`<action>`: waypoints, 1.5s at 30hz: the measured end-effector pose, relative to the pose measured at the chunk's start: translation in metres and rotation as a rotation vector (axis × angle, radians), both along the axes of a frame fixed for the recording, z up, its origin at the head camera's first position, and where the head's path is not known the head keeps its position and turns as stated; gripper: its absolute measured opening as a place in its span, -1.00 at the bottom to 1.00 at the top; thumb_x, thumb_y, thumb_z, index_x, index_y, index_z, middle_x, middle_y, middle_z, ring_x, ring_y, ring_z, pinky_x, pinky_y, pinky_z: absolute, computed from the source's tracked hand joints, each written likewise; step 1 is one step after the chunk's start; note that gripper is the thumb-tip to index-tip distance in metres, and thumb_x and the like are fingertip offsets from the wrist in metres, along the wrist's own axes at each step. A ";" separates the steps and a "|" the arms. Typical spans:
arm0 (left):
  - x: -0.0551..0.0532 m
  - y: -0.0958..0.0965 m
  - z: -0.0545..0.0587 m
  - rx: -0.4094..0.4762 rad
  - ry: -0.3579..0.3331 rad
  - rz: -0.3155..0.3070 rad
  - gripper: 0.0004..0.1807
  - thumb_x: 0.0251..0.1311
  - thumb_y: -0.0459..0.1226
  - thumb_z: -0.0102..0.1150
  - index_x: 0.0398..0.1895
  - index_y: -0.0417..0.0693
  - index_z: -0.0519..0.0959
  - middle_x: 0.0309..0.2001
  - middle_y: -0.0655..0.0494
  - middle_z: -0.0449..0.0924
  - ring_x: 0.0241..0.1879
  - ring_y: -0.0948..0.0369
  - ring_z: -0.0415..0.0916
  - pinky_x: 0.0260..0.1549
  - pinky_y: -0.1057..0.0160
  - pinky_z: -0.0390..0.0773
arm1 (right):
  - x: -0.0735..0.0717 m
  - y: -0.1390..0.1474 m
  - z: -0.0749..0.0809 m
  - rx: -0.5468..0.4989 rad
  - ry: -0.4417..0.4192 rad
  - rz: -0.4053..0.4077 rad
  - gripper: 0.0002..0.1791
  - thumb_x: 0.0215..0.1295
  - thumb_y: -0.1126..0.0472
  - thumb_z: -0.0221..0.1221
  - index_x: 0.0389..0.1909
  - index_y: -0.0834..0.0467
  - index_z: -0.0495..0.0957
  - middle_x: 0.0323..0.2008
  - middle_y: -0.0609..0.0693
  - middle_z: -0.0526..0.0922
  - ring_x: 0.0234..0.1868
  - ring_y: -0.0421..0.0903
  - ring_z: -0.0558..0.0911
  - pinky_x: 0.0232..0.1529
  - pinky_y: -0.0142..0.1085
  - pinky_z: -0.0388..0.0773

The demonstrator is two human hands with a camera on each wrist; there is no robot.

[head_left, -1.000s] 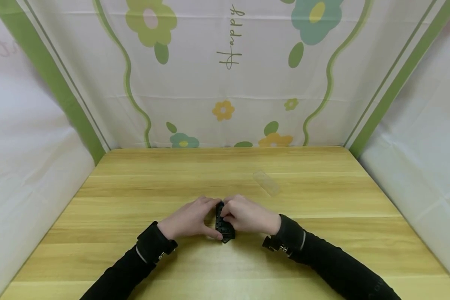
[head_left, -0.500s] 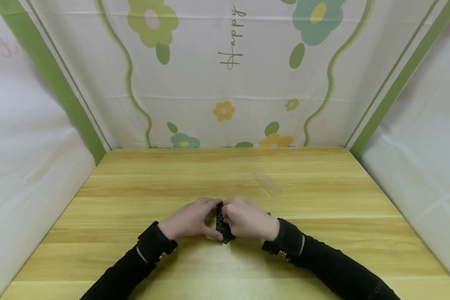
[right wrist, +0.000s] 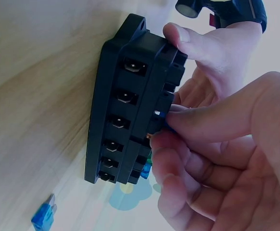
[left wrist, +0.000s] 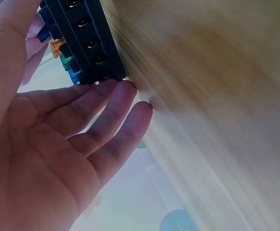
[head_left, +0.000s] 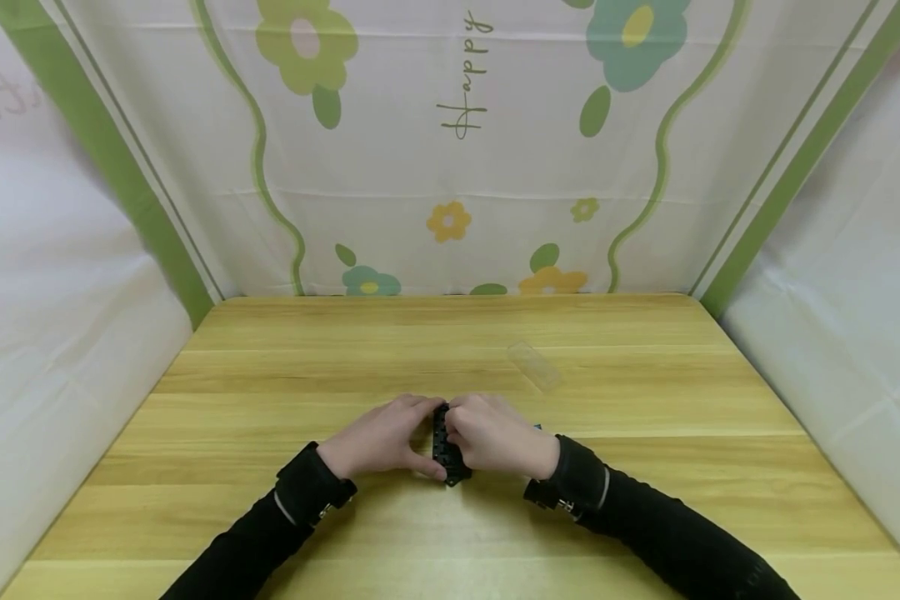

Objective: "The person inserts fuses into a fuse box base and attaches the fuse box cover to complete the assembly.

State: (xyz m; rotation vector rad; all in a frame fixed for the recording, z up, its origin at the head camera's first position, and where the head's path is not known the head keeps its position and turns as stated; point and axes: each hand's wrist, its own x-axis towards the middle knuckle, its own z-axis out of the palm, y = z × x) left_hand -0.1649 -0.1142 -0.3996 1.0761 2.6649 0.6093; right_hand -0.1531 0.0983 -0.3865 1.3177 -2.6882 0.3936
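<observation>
1. Head view: a black, oblong, hard-plastic fuse block (head_left: pixel 441 442) is set on the pale wood-grained counter (head_left: pixel 172 450), between left hand (head_left: pixel 382 435) and right hand (head_left: pixel 495 435). It is spanned by the left thumb at the near end and fingers at the far end. It is judged light and stiff, best steadied by its ends.
2. Left wrist view: the block's end is touched by long left fingers (left wrist: pixel 124 94), slightly apart.
3. Right wrist view: a small, dark-blue plastic fuse (right wrist: pixel 168 126), mostly hidden, is pinched between right thumb and forefinger; being probably slippery, it is best gripped by its head.
</observation>
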 end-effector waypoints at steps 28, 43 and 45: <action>0.001 -0.001 -0.004 -0.005 0.007 0.006 0.14 -0.10 0.35 0.34 0.46 -0.15 0.26 0.32 -0.06 0.36 0.30 0.06 0.29 0.21 0.08 0.32 | 0.001 0.003 -0.001 0.124 0.156 -0.012 -0.84 0.27 0.17 0.30 -0.49 0.05 0.59 -0.54 -0.12 0.43 -0.60 -0.24 0.35 -0.62 -0.41 0.29; -0.001 -0.002 -0.003 -0.009 0.021 0.009 0.14 -0.11 0.34 0.35 0.45 -0.16 0.27 0.31 -0.09 0.36 0.29 0.04 0.29 0.20 0.07 0.33 | -0.002 0.001 0.002 0.143 0.167 0.024 -0.84 0.29 0.17 0.28 -0.49 0.05 0.58 -0.52 -0.11 0.45 -0.61 -0.24 0.34 -0.63 -0.41 0.27; -0.001 -0.003 -0.003 -0.006 0.023 0.006 0.14 -0.11 0.35 0.34 0.45 -0.16 0.27 0.31 -0.09 0.37 0.29 0.03 0.30 0.20 0.07 0.33 | -0.002 0.001 0.002 0.153 0.170 0.026 -0.84 0.29 0.17 0.28 -0.49 0.05 0.58 -0.52 -0.11 0.45 -0.60 -0.23 0.35 -0.62 -0.41 0.28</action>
